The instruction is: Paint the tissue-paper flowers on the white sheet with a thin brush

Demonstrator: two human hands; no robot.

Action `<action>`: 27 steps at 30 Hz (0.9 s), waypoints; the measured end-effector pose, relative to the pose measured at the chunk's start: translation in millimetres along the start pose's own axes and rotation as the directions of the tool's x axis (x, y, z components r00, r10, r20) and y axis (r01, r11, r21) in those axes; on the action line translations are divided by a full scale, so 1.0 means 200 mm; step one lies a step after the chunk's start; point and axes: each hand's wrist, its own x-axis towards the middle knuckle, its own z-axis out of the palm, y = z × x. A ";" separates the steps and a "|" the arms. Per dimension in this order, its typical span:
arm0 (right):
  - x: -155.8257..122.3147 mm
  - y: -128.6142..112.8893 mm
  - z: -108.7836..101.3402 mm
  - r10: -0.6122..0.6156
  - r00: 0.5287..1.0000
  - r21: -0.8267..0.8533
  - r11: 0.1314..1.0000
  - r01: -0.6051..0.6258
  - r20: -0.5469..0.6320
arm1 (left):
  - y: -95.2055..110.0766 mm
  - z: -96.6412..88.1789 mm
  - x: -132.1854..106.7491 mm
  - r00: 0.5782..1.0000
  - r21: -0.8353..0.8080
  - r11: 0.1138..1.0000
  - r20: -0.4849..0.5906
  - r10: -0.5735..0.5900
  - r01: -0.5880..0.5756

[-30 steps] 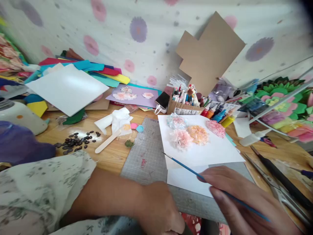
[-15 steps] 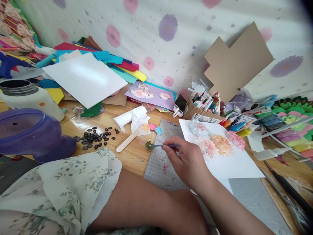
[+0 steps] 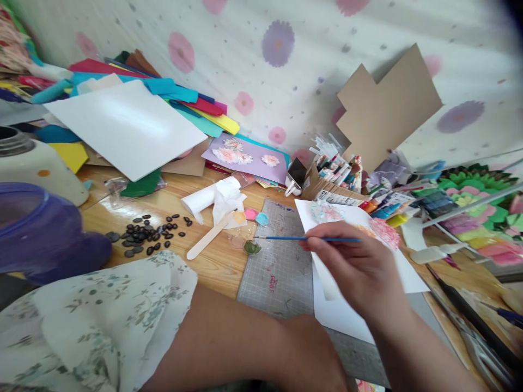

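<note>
A thin blue paintbrush (image 3: 281, 238) is pinched in the fingers of my right hand (image 3: 355, 267). Its tip is just above a small clear cup of dark green paint (image 3: 252, 247). Dabs of pink paint (image 3: 250, 214), blue paint (image 3: 262, 219) and orange paint (image 3: 239, 217) lie around it. Beneath the brush is a grey cutting mat (image 3: 278, 272). Sheets of white paper (image 3: 343, 316) with pink and orange painted flowers (image 3: 384, 231) lie partly behind my right hand. My left hand (image 3: 314, 348) rests low at the mat's near edge, its fingers out of sight.
A wooden stick (image 3: 208, 238) and a white tissue (image 3: 229, 201) lie left of the paints. Dark pebbles (image 3: 151, 235) are scattered near a purple container (image 3: 53, 234). A box of pens (image 3: 330, 188) stands at the back. Scissors (image 3: 478, 337) lie on the right.
My right hand has moved right, drawing the brush tip up out of the green paint. The camera's view has shifted slightly to the right.
</note>
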 end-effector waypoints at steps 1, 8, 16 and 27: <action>-0.02 0.01 -0.07 0.010 0.998 0.071 0.997 -0.006 -0.059 | 0.03 -0.01 -0.01 1.000 0.010 1.000 0.031 -0.004 0.004; -0.23 0.14 -0.60 0.163 0.888 0.378 0.926 0.014 -0.431 | 0.10 -0.03 -0.05 0.958 -0.052 0.958 0.064 -0.278 0.282; -0.46 0.37 -0.72 0.274 0.863 0.424 0.902 -0.079 -0.424 | 0.04 -0.03 -0.05 0.852 -0.750 0.523 0.103 -0.513 0.405; -0.51 0.54 -0.69 0.297 0.907 0.422 0.893 -0.153 -0.299 | 0.03 -0.05 -0.04 0.869 -0.970 0.196 0.028 -0.494 0.143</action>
